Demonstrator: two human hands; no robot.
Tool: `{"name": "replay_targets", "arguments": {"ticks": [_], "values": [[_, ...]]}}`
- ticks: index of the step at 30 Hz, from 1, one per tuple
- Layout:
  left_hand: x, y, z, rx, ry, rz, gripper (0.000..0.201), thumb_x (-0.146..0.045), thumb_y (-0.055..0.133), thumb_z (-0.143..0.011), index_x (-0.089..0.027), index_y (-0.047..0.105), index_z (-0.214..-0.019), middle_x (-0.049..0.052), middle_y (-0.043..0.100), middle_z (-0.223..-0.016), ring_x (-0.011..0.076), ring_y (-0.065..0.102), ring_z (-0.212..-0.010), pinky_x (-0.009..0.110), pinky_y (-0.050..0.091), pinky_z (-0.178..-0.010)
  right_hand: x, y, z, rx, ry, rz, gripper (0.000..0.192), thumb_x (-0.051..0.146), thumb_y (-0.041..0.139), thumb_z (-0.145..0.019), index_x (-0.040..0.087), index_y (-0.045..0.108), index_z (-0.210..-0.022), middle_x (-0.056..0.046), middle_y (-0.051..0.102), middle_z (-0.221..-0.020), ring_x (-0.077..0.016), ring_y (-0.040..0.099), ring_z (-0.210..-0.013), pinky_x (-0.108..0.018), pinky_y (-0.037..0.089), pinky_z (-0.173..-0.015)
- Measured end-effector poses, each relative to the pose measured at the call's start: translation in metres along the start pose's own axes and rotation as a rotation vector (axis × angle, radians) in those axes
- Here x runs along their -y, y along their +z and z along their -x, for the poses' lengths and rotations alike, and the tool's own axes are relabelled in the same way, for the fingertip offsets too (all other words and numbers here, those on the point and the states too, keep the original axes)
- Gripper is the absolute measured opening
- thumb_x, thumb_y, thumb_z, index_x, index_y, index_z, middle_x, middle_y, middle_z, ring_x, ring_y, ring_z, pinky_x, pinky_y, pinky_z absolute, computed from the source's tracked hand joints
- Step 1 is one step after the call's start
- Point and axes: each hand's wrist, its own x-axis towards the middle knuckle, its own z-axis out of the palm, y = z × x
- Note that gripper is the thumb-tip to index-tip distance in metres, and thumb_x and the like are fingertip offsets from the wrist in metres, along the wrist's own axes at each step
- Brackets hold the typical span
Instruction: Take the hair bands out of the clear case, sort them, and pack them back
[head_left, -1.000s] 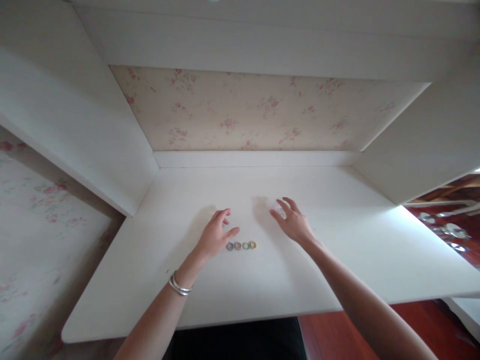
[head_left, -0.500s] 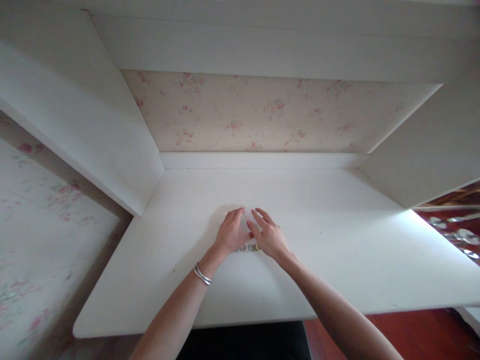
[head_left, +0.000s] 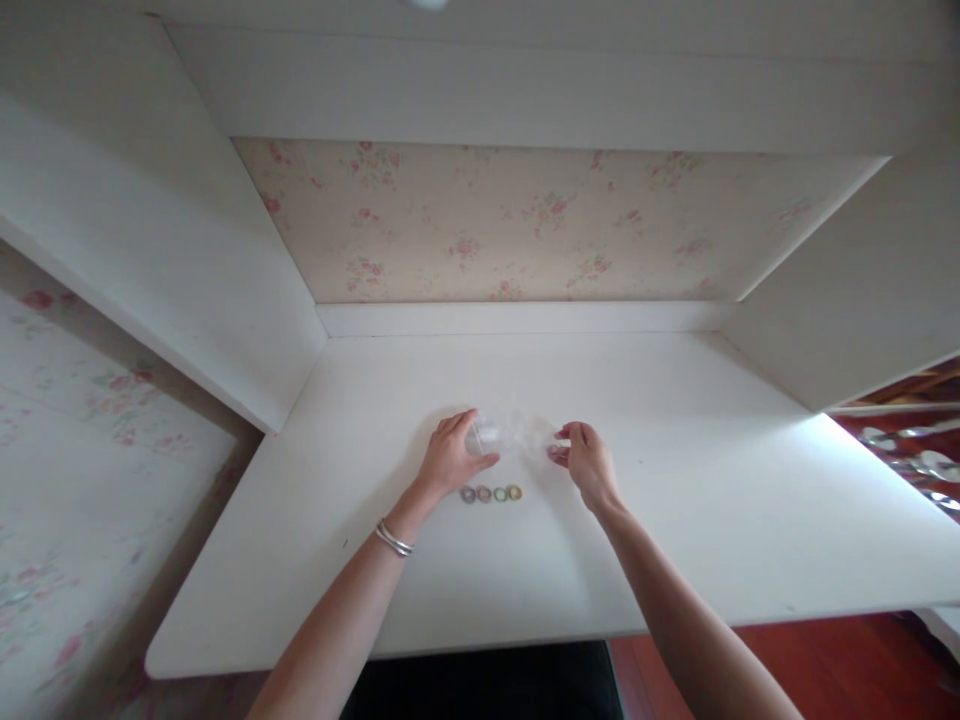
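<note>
Four small rings (head_left: 491, 494) sit in a tight row on the white worktop (head_left: 675, 540), just near of both hands. Left hand (head_left: 448, 457) has its fingers curled round a small clear container (head_left: 484, 437); right hand (head_left: 589, 462) pinches a second clear piece (head_left: 541, 440). Contents? Too faint to tell.

Soft daylight from the right washes the white desk (head_left: 675, 520) bright, faint shadows fall leftward, and straight edges bow outward toward the slightly blurred corners.
</note>
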Motion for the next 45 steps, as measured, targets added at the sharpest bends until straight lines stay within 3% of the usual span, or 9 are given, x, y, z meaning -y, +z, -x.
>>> {"name": "replay_targets", "arguments": {"ticks": [4, 9, 13, 18, 23, 29, 35, 40, 45], "values": [[0.007, 0.002, -0.001, 0.038, -0.013, -0.069, 0.074, -0.047, 0.071, -0.066, -0.022, 0.042, -0.129, 0.008, 0.053, -0.127, 0.0262, 0.048, -0.115, 0.040, 0.037, -0.099, -0.016, -0.018, -0.008, -0.047, -0.015, -0.017, 0.029, 0.045, 0.050, -0.079, 0.020, 0.058, -0.091, -0.004, 0.064, -0.084, -0.0123, 0.061, -0.055, -0.026, 0.054, -0.049], [0.010, 0.007, 0.000, 0.080, -0.067, -0.156, 0.077, -0.054, 0.066, -0.068, -0.021, 0.039, -0.132, 0.009, 0.050, -0.129, 0.0272, 0.044, -0.117, 0.040, 0.034, -0.099, -0.028, -0.030, -0.014, -0.032, -0.072, 0.151, 0.034, 0.040, 0.061, -0.069, 0.019, 0.062, -0.096, -0.005, 0.067, -0.087, -0.0137, 0.063, -0.058, -0.025, 0.051, -0.052], [0.009, 0.004, 0.002, 0.113, -0.093, -0.213, 0.077, -0.053, 0.066, -0.067, -0.023, 0.038, -0.132, 0.008, 0.049, -0.128, 0.0274, 0.042, -0.118, 0.040, 0.034, -0.098, -0.031, -0.040, -0.020, -0.112, -0.079, 0.338, 0.033, 0.040, 0.054, -0.073, 0.020, 0.064, -0.097, -0.004, 0.068, -0.082, -0.0150, 0.063, -0.060, -0.026, 0.048, -0.057], [0.008, -0.002, 0.001, 0.183, -0.078, -0.265, 0.068, -0.051, 0.069, -0.062, -0.027, 0.047, -0.122, 0.006, 0.048, -0.127, 0.0284, 0.041, -0.115, 0.043, 0.033, -0.097, -0.030, -0.053, -0.023, -0.264, -0.236, 0.650, 0.032, 0.038, 0.046, -0.077, 0.020, 0.065, -0.094, -0.006, 0.068, -0.089, -0.0183, 0.060, -0.072, -0.031, 0.043, -0.070], [0.009, -0.002, 0.000, 0.216, -0.096, -0.265, 0.061, -0.048, 0.071, -0.060, -0.026, 0.054, -0.114, 0.005, 0.048, -0.125, 0.0285, 0.041, -0.115, 0.045, 0.034, -0.097, -0.030, -0.055, -0.020, -0.263, -0.315, 0.752, 0.030, 0.035, 0.044, -0.078, 0.019, 0.066, -0.090, -0.006, 0.067, -0.091, -0.0195, 0.058, -0.078, -0.031, 0.040, -0.074], [0.013, -0.010, 0.007, 0.161, -0.078, -0.106, 0.058, -0.042, 0.072, -0.063, -0.022, 0.055, -0.115, 0.007, 0.051, -0.121, 0.0251, 0.045, -0.113, 0.039, 0.035, -0.101, -0.029, -0.056, -0.021, -0.311, -0.294, 0.779, 0.031, 0.033, 0.044, -0.078, 0.019, 0.065, -0.095, -0.006, 0.064, -0.093, -0.0187, 0.056, -0.077, -0.030, 0.039, -0.074], [0.008, -0.034, 0.042, 0.098, -0.073, 0.151, 0.022, -0.027, 0.051, -0.085, -0.021, 0.061, -0.103, 0.004, 0.060, -0.102, 0.0146, 0.058, -0.085, 0.030, 0.049, -0.083, -0.023, -0.056, -0.001, -0.348, -0.382, 0.672, 0.034, 0.039, 0.044, -0.081, 0.018, 0.063, -0.100, -0.007, 0.059, -0.100, -0.0135, 0.049, -0.061, -0.030, 0.040, -0.071], [-0.009, -0.043, 0.072, 0.131, 0.022, 0.094, 0.019, -0.024, 0.048, -0.088, -0.023, 0.065, -0.096, 0.005, 0.060, -0.095, 0.0165, 0.056, -0.090, 0.032, 0.048, -0.084, -0.025, -0.037, 0.029, -0.285, -0.480, 0.542, 0.031, 0.041, 0.044, -0.084, 0.019, 0.064, -0.095, -0.006, 0.059, -0.089, -0.0136, 0.048, -0.060, -0.028, 0.041, -0.064], [-0.020, -0.038, 0.080, 0.190, 0.129, -0.092, 0.021, -0.021, 0.050, -0.087, -0.025, 0.065, -0.101, 0.006, 0.059, -0.096, 0.0183, 0.055, -0.089, 0.035, 0.048, -0.082, -0.029, -0.021, 0.042, -0.124, -0.517, 0.457, 0.026, 0.039, 0.046, -0.085, 0.021, 0.063, -0.093, -0.003, 0.059, -0.087, -0.0132, 0.049, -0.064, -0.026, 0.041, -0.063]]}}
